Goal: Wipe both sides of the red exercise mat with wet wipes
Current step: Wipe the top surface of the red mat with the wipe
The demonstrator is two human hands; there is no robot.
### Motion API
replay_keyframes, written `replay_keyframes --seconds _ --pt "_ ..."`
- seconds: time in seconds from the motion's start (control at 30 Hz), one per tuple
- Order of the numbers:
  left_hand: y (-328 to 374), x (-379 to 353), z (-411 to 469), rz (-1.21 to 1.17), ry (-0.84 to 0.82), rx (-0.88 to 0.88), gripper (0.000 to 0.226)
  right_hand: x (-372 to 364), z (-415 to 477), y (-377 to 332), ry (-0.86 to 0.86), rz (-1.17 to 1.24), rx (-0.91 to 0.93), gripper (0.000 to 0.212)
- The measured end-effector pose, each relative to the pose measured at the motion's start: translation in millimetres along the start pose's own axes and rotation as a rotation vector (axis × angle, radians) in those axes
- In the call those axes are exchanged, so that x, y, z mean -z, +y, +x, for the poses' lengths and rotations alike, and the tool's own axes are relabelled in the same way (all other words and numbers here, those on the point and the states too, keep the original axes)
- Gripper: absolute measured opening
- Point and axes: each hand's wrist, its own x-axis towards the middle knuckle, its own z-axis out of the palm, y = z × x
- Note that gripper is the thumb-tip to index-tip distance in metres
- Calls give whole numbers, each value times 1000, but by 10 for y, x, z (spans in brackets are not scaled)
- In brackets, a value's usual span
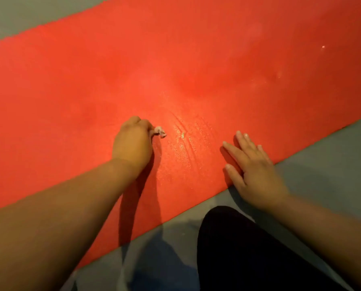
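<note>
Left hand (133,143) at frame centre is closed on a small crumpled white wet wipe (160,131). Right hand (253,164) lies open and flat, holding nothing, on the flat red foam exercise mat (175,66). Mat looks soft, light and slippery where wet; probably best lifted by its near edge w/ both hands.

Beyond the left hand (133,143) the mat (196,59) lies bare; the right hand (253,166) (flat, near edge) blocks its right.

Both forearms bare to the frame edge; no sleeves, watch, or rings visible. Left hand (133,143) and right hand (253,164) ungloved, nails short and unpainted on right hand. Near right: leg (248,248) in plain black trousers, no markings visible.
</note>
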Motion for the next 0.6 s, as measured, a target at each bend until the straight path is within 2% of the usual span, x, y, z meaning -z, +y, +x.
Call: replay_keyframes --seconds 0.07,0.2,0.27,0.3,0.37,0.43,0.53,0.6 --pt "102 -18 -334 -24 -16 22 16 41 -12 79 13 -32 1 55" --pt "219 49 -1339 -184 -283 -345 14 -26 -8 50 52 -25 -10 51" --pt "-66 46 -1146 -99 -237 -444 7 -102 20 -72 34 -41 24 50" --pt "-183 75 -935 -56 -174 -380 2 -124 43 -144 16 -55 58 50" --pt "-439 177 -477 25 -29 -125 6 -148 95 -262 -22 -71 129 51" --pt "-611 244 -295 27 33 69 14 -141 135 -318 -30 -84 152 52" --pt "-455 224 -795 41 7 86 24 -131 251 -339 -10 -94 112 52" --pt "-287 210 -1364 -96 -109 -41 13 -160 274 -377 -9 -84 98 53"
